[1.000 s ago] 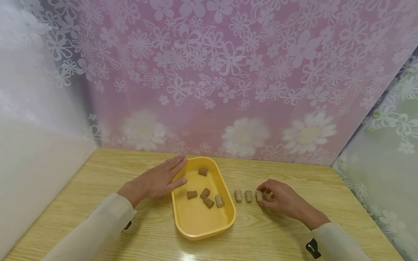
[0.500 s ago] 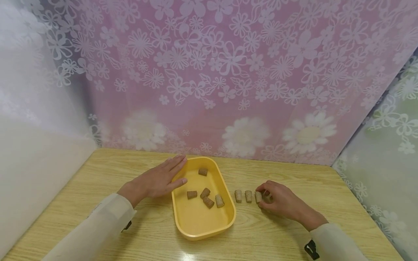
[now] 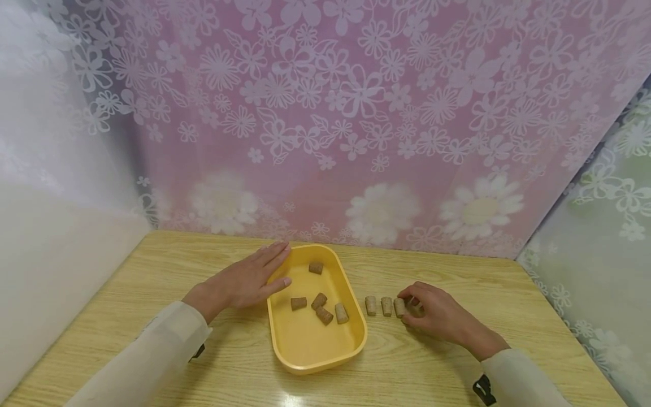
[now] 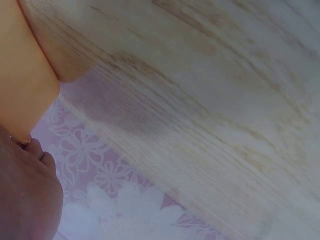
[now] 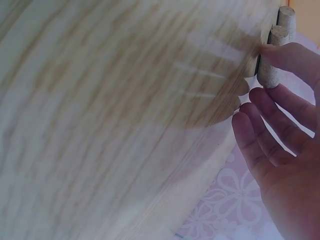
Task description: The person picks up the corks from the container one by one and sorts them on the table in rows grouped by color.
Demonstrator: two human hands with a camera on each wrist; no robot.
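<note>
Three light corks stand in a row on the table, right of a yellow tray [image 3: 311, 364]: the left cork [image 3: 370, 306], the middle cork [image 3: 386, 306] and the right cork [image 3: 399, 307]. Thumb and index finger of my right hand [image 3: 439, 314] pinch the right cork, close beside the middle one. The right wrist view shows this pinched cork [image 5: 269, 76] between the fingertips, its neighbours lined up beyond. My left hand [image 3: 246, 282] rests with straight fingers along the tray's left rim. Inside the tray lie several darker brown corks [image 3: 324, 315] and one light cork [image 3: 341, 313].
The wood-grain table [image 3: 432, 373] meets a pink floral curtain [image 3: 325, 141] at the back. Pale sheets hang on both sides. In the left wrist view, the tray's orange-yellow wall [image 4: 25, 75] stands beside the hand.
My right hand has slid the right cork a short way left, narrowing its gap to the middle cork. The left hand and the tray have stayed put.
</note>
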